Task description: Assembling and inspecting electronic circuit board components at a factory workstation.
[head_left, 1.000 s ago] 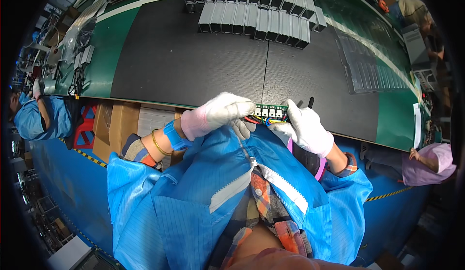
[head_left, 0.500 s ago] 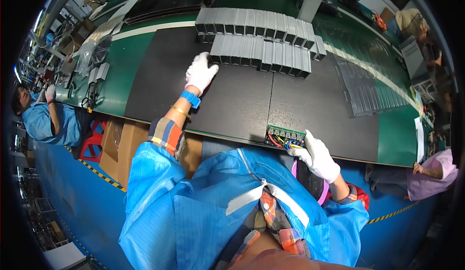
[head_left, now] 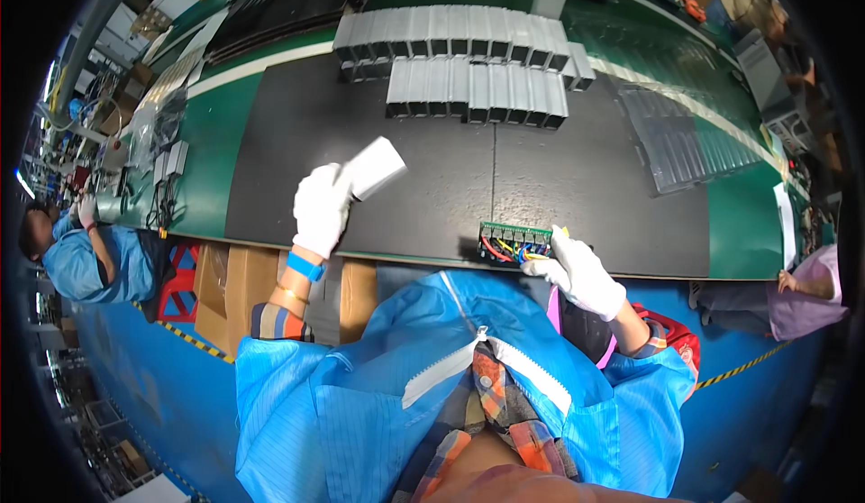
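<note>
PCB (head_left: pixel 517 231) w/ wires (head_left: pixel 506 251) in R hand (head_left: pixel 584 278); L hand (head_left: pixel 322 209) holds casing (head_left: pixel 376 168), prob. metal.

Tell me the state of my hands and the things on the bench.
Left hand, closed on a silver housing.
Silver housing, tilted, held.
Right hand, gripping the circuit board.
Circuit board, held at the bench edge.
Coloured wires, exposed.
Other housings, lined up in rows.
Clear tray, lying on the bench.

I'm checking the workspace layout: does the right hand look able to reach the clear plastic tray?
Probably yes: mostly black mat shows between the right hand and the clear plastic tray, though the hand would likely have to release the wired circuit board first.
</note>
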A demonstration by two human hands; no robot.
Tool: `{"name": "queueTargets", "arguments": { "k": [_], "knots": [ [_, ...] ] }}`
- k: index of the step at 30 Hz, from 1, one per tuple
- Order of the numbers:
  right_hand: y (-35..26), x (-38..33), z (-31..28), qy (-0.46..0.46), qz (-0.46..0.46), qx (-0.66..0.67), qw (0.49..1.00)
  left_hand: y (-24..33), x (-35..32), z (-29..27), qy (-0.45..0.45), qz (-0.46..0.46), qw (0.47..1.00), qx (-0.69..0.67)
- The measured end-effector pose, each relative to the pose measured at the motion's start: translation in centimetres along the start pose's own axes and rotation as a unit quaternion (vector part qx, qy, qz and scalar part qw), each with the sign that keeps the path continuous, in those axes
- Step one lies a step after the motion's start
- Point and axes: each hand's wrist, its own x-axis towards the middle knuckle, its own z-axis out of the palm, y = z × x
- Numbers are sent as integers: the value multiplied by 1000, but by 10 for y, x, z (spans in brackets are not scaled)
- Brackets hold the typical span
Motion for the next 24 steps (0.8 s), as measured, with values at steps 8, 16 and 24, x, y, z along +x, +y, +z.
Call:
{"name": "queueTargets", "arguments": {
  "k": [8,16,24],
  "knots": [
    [-20,28,12,-55,0,21,998,43,34,-48,-99,18,986,-134],
    [-10,20,15,-13,0,85,996,62,31,-34,-201,-18,949,-243],
    [-17,27,12,-27,11,174,984,87,32,-62,-190,-65,913,-354]
  ]
}}
